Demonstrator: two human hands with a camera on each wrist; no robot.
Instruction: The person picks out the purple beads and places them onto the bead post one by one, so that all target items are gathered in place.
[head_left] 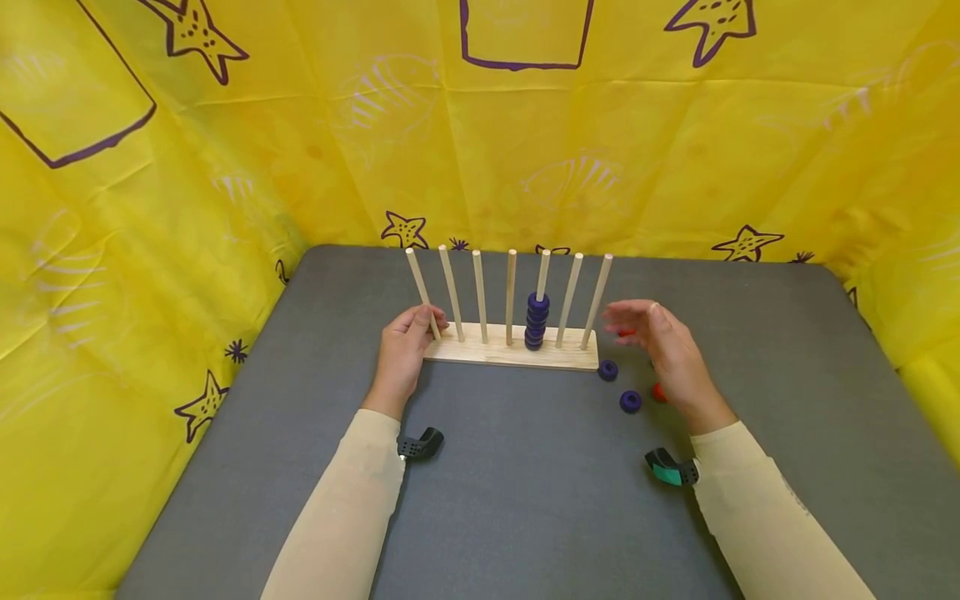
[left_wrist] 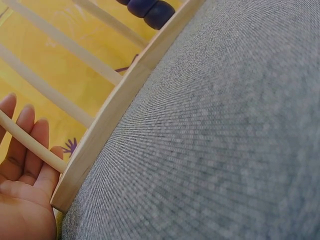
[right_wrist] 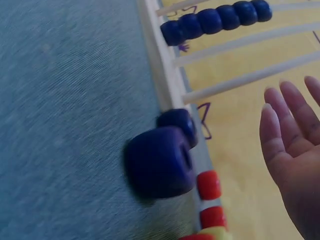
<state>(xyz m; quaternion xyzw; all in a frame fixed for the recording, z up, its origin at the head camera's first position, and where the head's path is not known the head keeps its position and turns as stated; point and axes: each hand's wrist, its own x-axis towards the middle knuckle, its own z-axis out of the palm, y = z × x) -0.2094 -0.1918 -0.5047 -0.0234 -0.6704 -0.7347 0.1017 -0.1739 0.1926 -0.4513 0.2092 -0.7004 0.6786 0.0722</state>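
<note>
A wooden peg rack (head_left: 510, 356) with several upright pegs stands on the table. Dark blue beads (head_left: 536, 321) are stacked on its third peg from the right, also seen in the right wrist view as a row of beads (right_wrist: 210, 21). My left hand (head_left: 407, 350) holds the leftmost peg (left_wrist: 35, 145) low down, with fingers behind it. Off the rack's right end, my right hand (head_left: 667, 350) hovers with relaxed fingers and nothing in them. Two loose blue beads, a nearer one (head_left: 631, 402) and a farther one (head_left: 608, 370), lie near the rack's right corner.
Red beads (right_wrist: 209, 185) lie beyond the blue ones, partly hidden by my right hand in the head view. A yellow bead (right_wrist: 217, 233) shows at the right wrist view's bottom edge. Yellow patterned cloth (head_left: 480, 150) surrounds the grey table (head_left: 510, 483).
</note>
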